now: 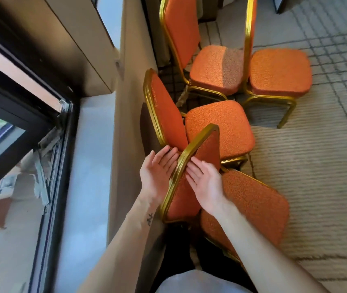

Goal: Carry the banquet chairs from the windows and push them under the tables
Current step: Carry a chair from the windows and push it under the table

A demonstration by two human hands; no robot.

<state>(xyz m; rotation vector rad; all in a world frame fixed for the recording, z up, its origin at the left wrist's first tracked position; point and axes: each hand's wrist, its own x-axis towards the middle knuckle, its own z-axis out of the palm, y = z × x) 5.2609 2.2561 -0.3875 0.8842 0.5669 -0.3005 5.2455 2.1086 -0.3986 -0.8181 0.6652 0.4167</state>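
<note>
Nearest chair (252, 208): on carpet (320, 170) beside window (20, 132), backrest between both hands. Left hand (157, 172): fingers straight, beside gold frame. Right hand (205, 180): flat on backrest cloth. Three more chairs (221, 127) beyond.

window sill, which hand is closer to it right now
Left. The left hand is on the sill side of the nearest chair's backrest, open; the right hand is on the backrest's other side, against its orange padding, farther from the window sill.

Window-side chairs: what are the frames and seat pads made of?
Chair frame: looks like metal tubing, glossy gold finish, judging by the bright streak highlights. Seat pad: orange woven fabric, matte and speckled; rounded edges suggest foam padding underneath.
</note>
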